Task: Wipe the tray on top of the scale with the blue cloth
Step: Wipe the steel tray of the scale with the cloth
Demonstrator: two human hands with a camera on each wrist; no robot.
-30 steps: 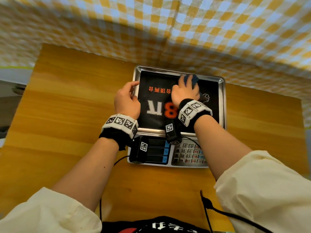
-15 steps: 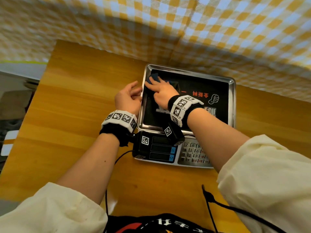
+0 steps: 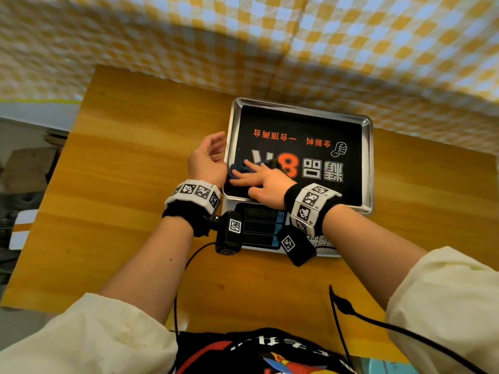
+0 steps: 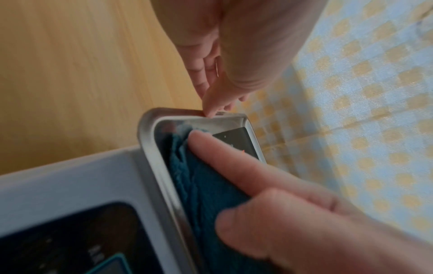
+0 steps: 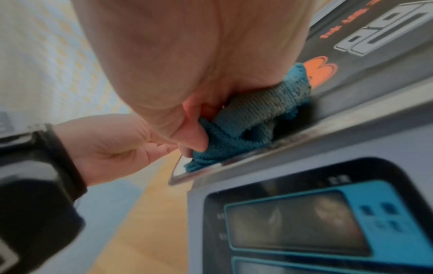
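The right hand [image 3: 263,182] lay flat, fingers extended, pressing the bunched dark-blue knitted cloth [image 5: 246,128] onto the floor of the rectangular stainless-steel tray [image 3: 367,163], with the thumb tucked against the cloth's near edge. The cloth sat under the fingers, in the tray's corner nearest the left hand [image 3: 206,160] and touching the rim there. That left hand rested just outside the tray, its fingers loosely curled and a fingertip touching the rim, apparently steadying it; it gripped nothing.

To wipe well, I judged the palm should keep even downward pressure, stroke away from the corner in overlapping passes, and push the cloth into the rim's curved edge, while the left hand stopped the tray sliding on the grey electronic scale [image 5: 304,213].

The tray's long axis ran sideways, from the left hand's side out past the right wrist. Its printed lettering read upside down from the head view, so its top faced the person.
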